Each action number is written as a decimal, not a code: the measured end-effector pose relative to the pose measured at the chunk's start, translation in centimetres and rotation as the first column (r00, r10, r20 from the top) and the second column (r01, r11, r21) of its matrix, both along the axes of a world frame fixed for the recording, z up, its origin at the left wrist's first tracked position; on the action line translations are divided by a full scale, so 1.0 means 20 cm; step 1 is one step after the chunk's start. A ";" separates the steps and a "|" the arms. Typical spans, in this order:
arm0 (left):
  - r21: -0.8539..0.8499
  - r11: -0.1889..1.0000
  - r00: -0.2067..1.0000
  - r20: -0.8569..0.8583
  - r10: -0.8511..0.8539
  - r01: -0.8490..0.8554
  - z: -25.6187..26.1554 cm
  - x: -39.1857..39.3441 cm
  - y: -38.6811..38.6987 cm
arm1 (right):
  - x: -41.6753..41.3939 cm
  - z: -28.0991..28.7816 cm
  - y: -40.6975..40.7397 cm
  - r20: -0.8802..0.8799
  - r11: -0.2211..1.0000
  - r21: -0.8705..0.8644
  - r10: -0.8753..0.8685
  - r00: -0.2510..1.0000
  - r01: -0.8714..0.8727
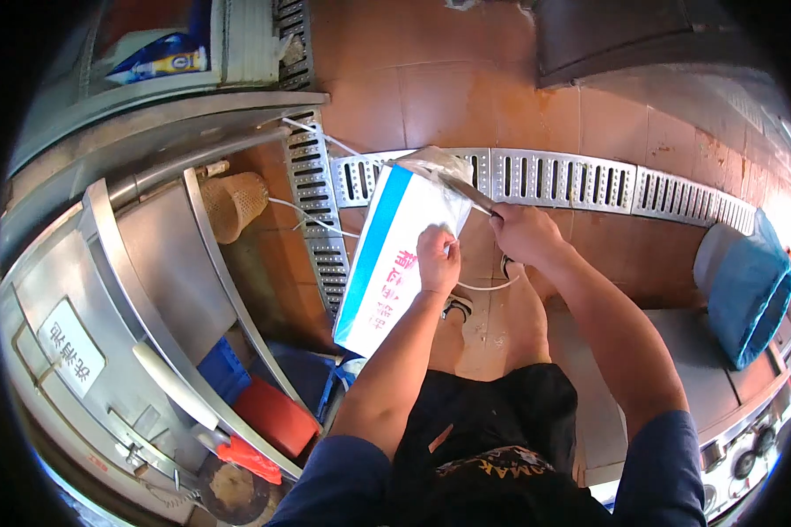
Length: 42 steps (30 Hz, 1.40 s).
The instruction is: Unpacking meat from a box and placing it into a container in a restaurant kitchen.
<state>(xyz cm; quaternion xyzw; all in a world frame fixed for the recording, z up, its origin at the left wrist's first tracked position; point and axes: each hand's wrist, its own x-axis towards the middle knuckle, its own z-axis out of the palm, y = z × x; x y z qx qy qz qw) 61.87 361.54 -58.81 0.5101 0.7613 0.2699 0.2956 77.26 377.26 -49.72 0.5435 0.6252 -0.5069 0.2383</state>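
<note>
A white box or sack (382, 283) with a blue stripe and red writing stands before me, tilted. My left hand (439, 258) rests at its right edge, with the thumb and fingers pinched together on what looks like its edge or a thin strip. In my right hand (527, 230) is a knife (465, 192), its blade pointing up and left across the top corner of the package. Behind that corner lies crumpled clear plastic (438, 161). A loose white strap (494, 286) curves below the package, near my feet.
Metal drain grates (563, 181) cross the tiled floor. At left are a steel rack (138, 277), a perforated basket (236, 205), a red container (273, 415) and blue crates (225, 370). A blue-lined bin (748, 303) stands at right beside a steel counter (672, 349).
</note>
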 end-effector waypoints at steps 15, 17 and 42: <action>-0.001 0.998 0.997 -0.048 -0.067 0.067 -0.01 -0.02 -0.02 | 0.45 -0.47 -0.07 -0.096 0.984 0.148 -0.085 0.992 0.098; -0.040 0.993 0.993 -0.045 -0.112 0.110 0.00 -0.03 -0.01 | 0.57 -0.44 -0.11 -0.063 0.972 0.184 -0.135 0.989 0.145; -0.356 0.624 0.719 0.339 -0.607 0.695 0.11 0.32 -0.29 | 0.39 -0.65 -0.11 -0.099 0.977 0.133 -0.155 0.983 0.167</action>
